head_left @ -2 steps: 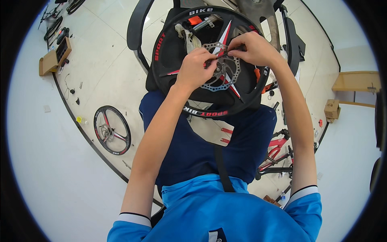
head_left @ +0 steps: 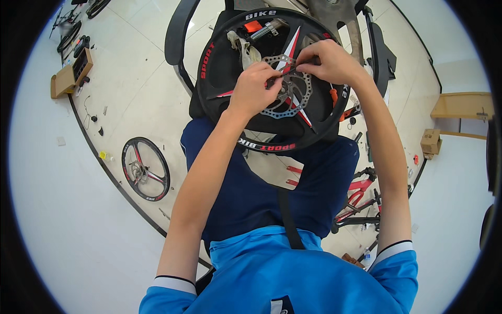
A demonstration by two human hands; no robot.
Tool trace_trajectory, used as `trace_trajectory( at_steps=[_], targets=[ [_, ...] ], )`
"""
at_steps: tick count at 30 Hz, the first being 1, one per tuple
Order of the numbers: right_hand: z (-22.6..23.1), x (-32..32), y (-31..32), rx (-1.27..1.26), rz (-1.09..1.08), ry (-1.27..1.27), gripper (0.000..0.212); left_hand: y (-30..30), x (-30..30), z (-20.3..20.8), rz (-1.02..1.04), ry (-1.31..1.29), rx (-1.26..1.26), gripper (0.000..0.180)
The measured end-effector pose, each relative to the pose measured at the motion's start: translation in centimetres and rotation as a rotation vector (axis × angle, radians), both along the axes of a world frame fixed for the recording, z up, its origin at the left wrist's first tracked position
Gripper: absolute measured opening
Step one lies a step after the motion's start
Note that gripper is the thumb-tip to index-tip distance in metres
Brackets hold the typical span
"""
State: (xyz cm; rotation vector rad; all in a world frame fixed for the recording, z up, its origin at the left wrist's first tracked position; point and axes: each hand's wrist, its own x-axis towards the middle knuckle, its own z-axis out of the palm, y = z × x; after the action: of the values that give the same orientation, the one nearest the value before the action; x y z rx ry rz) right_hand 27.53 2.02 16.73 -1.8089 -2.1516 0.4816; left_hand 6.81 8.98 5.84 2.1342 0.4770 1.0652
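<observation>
A black bicycle wheel [head_left: 206,94] with red and white spokes lies flat across the seat of a chair in front of my knees. At its hub sits a silver brake disc [head_left: 273,113] with a ring of holes. My left hand [head_left: 253,90] is closed in a pinch over the disc's left side. From its fingertips a thin dark rod [head_left: 288,72] runs across the disc to my right hand [head_left: 329,63], whose thumb and fingers pinch the other end. The rod's exact kind is too small to tell, and my fingers hide its ends.
Inside the wheel's rim lie a crumpled whitish cloth or glove [head_left: 250,55], a silver metal part [head_left: 266,30] and an orange-handled tool [head_left: 333,95]. Chair armrests [head_left: 180,31] flank the wheel. On the floor are another wheel [head_left: 146,169], a red bike frame [head_left: 358,196] and cardboard boxes [head_left: 431,141].
My right hand has shifted very slightly; both hands keep their pinch over the brake disc, and the wheel has not moved.
</observation>
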Motion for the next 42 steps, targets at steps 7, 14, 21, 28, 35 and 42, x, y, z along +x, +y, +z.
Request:
trace_trajectory(
  at_steps=[7,14,21,28,35,42],
  targets=[
    [0.2,0.7,1.8,0.047,0.010,-0.035,0.017,-0.2,0.3,0.0,0.048,0.004,-0.001,0.013],
    [-0.2,1.0,3.5,-0.051,0.036,0.009,0.015,-0.4,0.0,0.1,0.038,-0.001,-0.053,0.012],
    [0.3,0.0,4.1,-0.027,0.066,-0.060,0.017,-0.6,0.1,0.1,0.056,-0.007,-0.101,0.011],
    [0.8,-0.9,4.9,-0.071,0.080,-0.052,0.019,-0.4,0.0,0.3,0.064,0.046,-0.070,0.011],
    [0.3,-1.1,6.0,-0.112,0.075,-0.072,0.023,-0.5,-0.1,0.4,0.048,0.057,-0.132,0.012],
    [0.5,-3.2,7.2,-0.057,0.053,-0.069,0.018,-0.4,-0.2,0.5,0.052,0.092,-0.131,0.014]
  ],
)
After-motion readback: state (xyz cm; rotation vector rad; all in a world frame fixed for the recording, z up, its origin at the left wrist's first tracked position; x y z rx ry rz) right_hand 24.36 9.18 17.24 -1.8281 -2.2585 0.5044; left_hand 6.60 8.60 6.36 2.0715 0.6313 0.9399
